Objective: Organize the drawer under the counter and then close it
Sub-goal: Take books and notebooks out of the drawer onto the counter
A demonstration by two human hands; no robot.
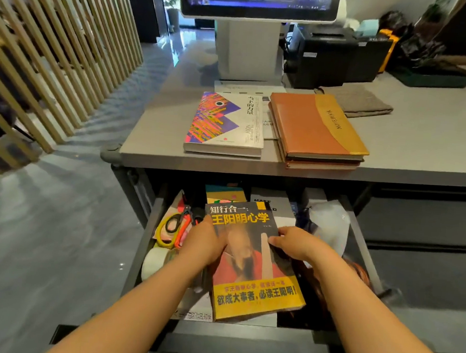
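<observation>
The dark drawer under the grey counter stands pulled open. A yellow and black book with a red-robed figure lies tilted on top of its contents. My left hand grips the book's left edge and my right hand grips its right edge. Under and behind it lie more books and a white booklet. At the drawer's left are scissors, a yellow tape ring and a white tape roll. A white plastic bag fills the right side.
On the counter lie a colourful paperback, a stack of orange notebooks and a folded grey cloth. A monitor on a white stand and a black printer stand behind. Wooden slats line the left.
</observation>
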